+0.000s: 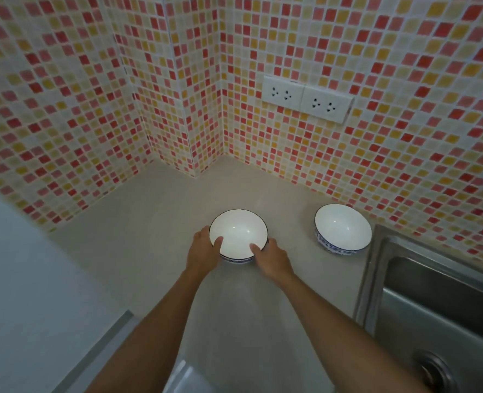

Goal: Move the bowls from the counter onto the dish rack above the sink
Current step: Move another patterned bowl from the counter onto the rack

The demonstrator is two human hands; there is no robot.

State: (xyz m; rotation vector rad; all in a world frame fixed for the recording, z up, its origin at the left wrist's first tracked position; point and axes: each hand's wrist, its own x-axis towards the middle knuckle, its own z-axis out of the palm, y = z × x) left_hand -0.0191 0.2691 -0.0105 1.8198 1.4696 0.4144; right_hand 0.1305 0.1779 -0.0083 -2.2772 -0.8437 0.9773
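Gripping the near bowl (238, 235) from both sides, the left hand (203, 249) and right hand (271, 258) sit just below the centre of the frame, each with a thumb hooked over the dark rim onto the white inside and the other fingers tucked round the outer wall, mostly hidden. Both hands are closed on this one bowl; whether it has left the counter (149, 251) yet cannot be told, though its blue-patterned base looks to be touching or just above the surface. A second bowl (342, 228) stands well apart to the right, near the tiled wall (404, 109) and just beside the steel sink (433, 293) at the lower right. No dish rack is in view — it must lie outside the frame, so the carry will need a turn of the head first. To do this step well, I would keep the pressure even on both sides, lift straight up so the rim stays level, and clear the second bowl on the way right. Glazed ware is slick — firm thumbs matter more than speed.
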